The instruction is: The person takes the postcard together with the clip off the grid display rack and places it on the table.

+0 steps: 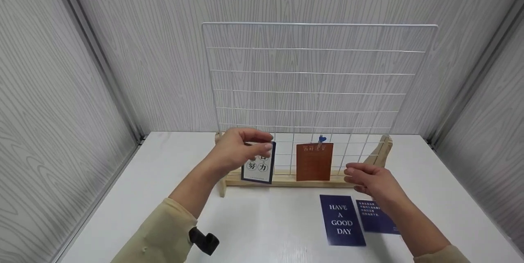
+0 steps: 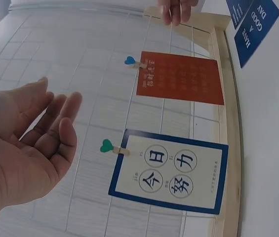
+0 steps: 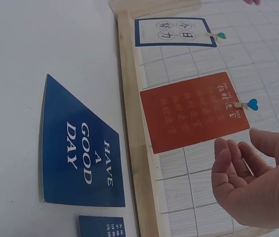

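Note:
My left hand (image 1: 241, 148) is raised before the wire grid, its fingers loosely bent and holding nothing. Beyond it hangs a white card with a blue border (image 2: 171, 170), fixed to the grid by a clip with a green heart (image 2: 107, 146). To the right a red card (image 1: 314, 162) hangs under a clip with a blue heart (image 3: 252, 104). Beside that red card my right hand (image 1: 370, 181) hovers, fingers relaxed and bare. In the right wrist view its fingertips are close to the card's lower right corner.
The white wire grid (image 1: 311, 73) stands in a wooden base (image 1: 282, 181) on a white table (image 1: 254, 226). In front lie a blue "HAVE A GOOD DAY" card (image 1: 342, 220) and another blue card (image 1: 374, 218), partly behind the right forearm. Grey wood-grain panels (image 1: 163, 9) enclose the table.

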`<act>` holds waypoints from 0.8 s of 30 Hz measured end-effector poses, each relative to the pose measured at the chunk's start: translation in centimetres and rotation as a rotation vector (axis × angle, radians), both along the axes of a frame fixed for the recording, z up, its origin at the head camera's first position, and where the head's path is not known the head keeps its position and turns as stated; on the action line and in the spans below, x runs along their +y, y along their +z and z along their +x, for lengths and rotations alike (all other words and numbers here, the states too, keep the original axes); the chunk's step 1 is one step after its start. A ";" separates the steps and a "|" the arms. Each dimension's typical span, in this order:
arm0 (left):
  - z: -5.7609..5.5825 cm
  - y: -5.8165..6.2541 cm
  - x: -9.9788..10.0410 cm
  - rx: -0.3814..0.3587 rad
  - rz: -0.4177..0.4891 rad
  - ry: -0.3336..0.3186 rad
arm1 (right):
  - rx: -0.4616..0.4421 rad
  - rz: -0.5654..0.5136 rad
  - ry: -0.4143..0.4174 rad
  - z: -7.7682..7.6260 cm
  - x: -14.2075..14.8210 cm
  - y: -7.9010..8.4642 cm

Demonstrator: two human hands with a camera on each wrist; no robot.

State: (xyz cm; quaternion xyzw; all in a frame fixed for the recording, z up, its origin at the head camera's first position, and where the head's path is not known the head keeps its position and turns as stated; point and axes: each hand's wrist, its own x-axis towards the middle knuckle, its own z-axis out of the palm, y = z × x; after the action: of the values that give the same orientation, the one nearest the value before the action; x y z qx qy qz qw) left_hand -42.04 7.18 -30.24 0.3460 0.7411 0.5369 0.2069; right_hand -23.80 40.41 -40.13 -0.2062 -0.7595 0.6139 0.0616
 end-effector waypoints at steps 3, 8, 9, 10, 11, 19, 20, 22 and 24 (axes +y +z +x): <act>0.1 0.1 1.4 0.012 0.017 -0.043 | 0.005 0.006 -0.001 -0.7 0.0 -0.3; 0.1 -0.1 3.1 0.026 0.016 -0.061 | 0.018 0.003 -0.009 -1.5 -0.2 -0.7; 0.1 -0.2 3.4 0.025 0.013 -0.055 | 0.020 0.002 -0.012 -1.7 -0.2 -0.8; 0.0 -0.3 3.6 0.022 0.010 -0.048 | 0.018 0.003 -0.015 -1.8 -0.2 -0.9; 0.0 -0.4 3.8 0.014 0.009 -0.043 | 0.014 0.003 -0.020 -1.9 -0.3 -1.0; 0.0 -1.7 6.2 -0.029 0.018 -0.053 | 0.007 -0.026 -0.041 -2.7 -0.2 -2.0; 0.1 -1.9 6.5 -0.032 0.021 -0.057 | 0.009 -0.033 -0.042 -2.9 -0.3 -2.2; 0.2 -2.2 7.2 -0.035 0.032 -0.066 | 0.011 -0.043 -0.046 -3.1 -0.4 -2.4; 0.5 -2.4 7.9 -0.034 0.035 -0.072 | 0.009 -0.046 -0.050 -3.3 -0.5 -2.7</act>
State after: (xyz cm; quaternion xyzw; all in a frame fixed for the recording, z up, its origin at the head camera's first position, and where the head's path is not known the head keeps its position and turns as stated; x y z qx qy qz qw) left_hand -41.58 15.12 -32.62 0.3665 0.7152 0.5477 0.2327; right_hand -27.13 39.90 -42.78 -0.2238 -0.7395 0.6303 0.0758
